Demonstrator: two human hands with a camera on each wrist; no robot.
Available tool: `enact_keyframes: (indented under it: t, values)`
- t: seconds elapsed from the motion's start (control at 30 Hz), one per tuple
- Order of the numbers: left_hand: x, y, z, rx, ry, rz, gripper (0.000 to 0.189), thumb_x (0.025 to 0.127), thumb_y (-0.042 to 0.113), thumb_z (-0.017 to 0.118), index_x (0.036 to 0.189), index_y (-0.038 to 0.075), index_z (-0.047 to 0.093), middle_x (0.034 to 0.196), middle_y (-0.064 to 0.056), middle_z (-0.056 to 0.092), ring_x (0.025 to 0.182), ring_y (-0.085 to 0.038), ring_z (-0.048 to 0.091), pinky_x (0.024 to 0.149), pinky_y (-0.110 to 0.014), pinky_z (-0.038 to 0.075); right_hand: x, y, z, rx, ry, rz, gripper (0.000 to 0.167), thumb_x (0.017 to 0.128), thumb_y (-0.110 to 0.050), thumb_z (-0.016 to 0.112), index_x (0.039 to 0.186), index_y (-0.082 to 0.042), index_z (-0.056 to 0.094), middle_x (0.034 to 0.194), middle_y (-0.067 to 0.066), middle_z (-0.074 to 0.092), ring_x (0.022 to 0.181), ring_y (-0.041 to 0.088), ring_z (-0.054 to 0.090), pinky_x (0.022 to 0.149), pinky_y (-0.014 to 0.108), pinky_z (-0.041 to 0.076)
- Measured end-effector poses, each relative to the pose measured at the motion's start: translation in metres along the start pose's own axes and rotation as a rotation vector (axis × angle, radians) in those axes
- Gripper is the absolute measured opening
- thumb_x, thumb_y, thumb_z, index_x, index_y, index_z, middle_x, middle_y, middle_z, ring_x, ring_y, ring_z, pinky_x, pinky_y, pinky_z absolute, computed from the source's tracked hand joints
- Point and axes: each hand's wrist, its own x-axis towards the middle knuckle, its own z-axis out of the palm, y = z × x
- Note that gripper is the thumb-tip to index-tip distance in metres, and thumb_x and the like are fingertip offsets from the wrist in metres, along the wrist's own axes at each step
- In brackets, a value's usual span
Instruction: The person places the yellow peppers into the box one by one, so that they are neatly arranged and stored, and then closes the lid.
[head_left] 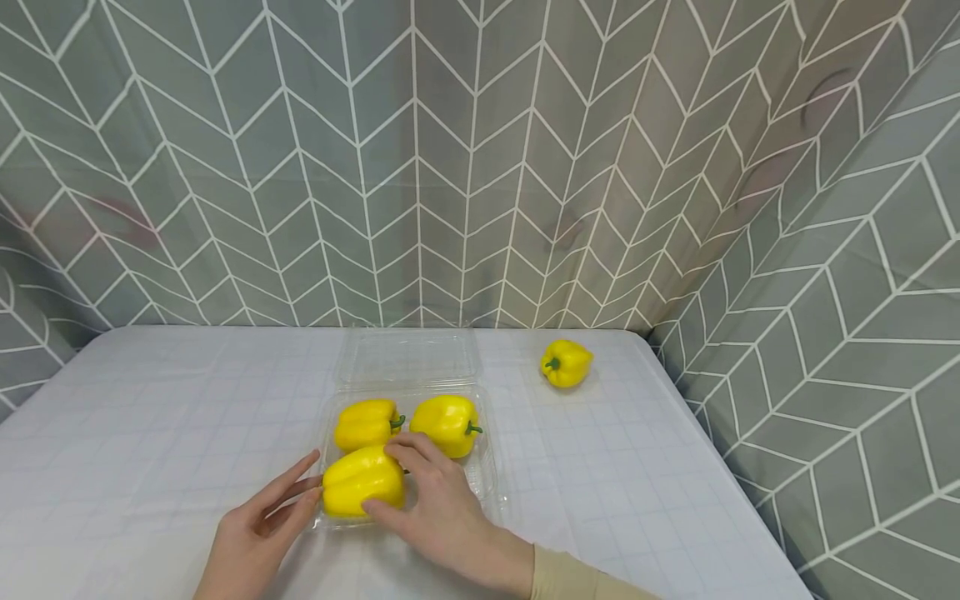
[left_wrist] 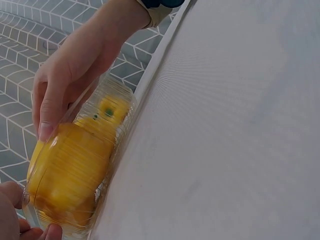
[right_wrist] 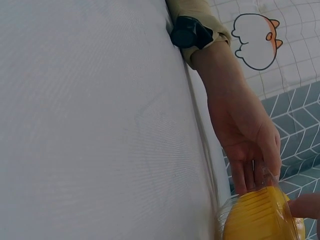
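A clear plastic clamshell container [head_left: 489, 475] lies open on the table, its lid [head_left: 408, 357] folded back behind. Two yellow bell peppers, one back left [head_left: 366, 423] and one back right [head_left: 446, 423], lie on their sides in it. At the front left is a third bell pepper [head_left: 362, 483], which my right hand [head_left: 450, 512] grips between thumb and fingers at its stem end. With fairly straight fingers, my left hand [head_left: 258, 527] touches the container's left end beside that pepper. Through the clear wall the pepper [left_wrist: 70, 170] shows in the left wrist view.
Another yellow bell pepper [head_left: 567, 363] lies by itself on the table at the back right. A white cloth [head_left: 187, 400] covers the table. Grey curtains [head_left: 442, 167] with white chevron lines hang behind it and on the right side.
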Motion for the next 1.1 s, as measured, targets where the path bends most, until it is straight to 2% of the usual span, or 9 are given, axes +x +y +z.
enact_keyframes:
  t: [0.23,0.47,0.63,0.93,1.1]
  values:
    - [0.001,0.0,0.0,0.005,0.007,-0.013,0.053,0.098,0.042,0.064,0.146,0.022,0.054,0.129,-0.008,0.068,0.098,0.014,0.061,0.081,-0.011,0.056,0.0,-0.001,-0.001,-0.025,0.008,-0.009,0.053,0.088,-0.041,0.076,0.128,-0.008,0.063,0.132,-0.004,0.058,0.12,0.011,0.058,0.102,0.026,0.052]
    - [0.001,-0.001,0.001,-0.002,0.016,-0.001,0.051,0.098,0.039,0.065,0.145,0.021,0.055,0.131,-0.007,0.067,0.098,0.014,0.061,0.08,-0.01,0.056,0.001,0.0,-0.001,-0.021,0.036,-0.025,0.054,0.086,-0.039,0.079,0.127,-0.007,0.064,0.129,-0.002,0.059,0.114,0.011,0.06,0.095,0.022,0.054]
    - [0.002,-0.001,0.002,0.006,0.018,0.007,0.051,0.098,0.039,0.065,0.144,0.019,0.055,0.134,-0.008,0.065,0.098,0.015,0.06,0.081,-0.011,0.056,0.001,0.001,-0.004,0.035,0.056,-0.01,0.051,0.086,-0.034,0.08,0.127,-0.009,0.064,0.127,-0.004,0.06,0.113,0.011,0.061,0.094,0.024,0.055]
    - [0.002,-0.001,0.002,0.008,-0.003,-0.041,0.053,0.097,0.041,0.065,0.145,0.021,0.054,0.134,-0.008,0.065,0.099,0.011,0.063,0.083,-0.017,0.058,-0.001,0.006,-0.015,0.126,0.08,-0.03,0.049,0.085,-0.026,0.08,0.128,-0.009,0.063,0.126,0.001,0.062,0.115,0.015,0.061,0.1,0.033,0.053]
    - [0.002,-0.001,0.001,0.009,-0.001,-0.05,0.053,0.097,0.043,0.065,0.145,0.021,0.054,0.134,-0.007,0.065,0.1,0.011,0.063,0.084,-0.017,0.058,-0.002,0.013,-0.024,0.189,0.089,0.012,0.047,0.086,-0.024,0.079,0.127,-0.009,0.063,0.126,0.002,0.063,0.117,0.017,0.061,0.101,0.035,0.052]
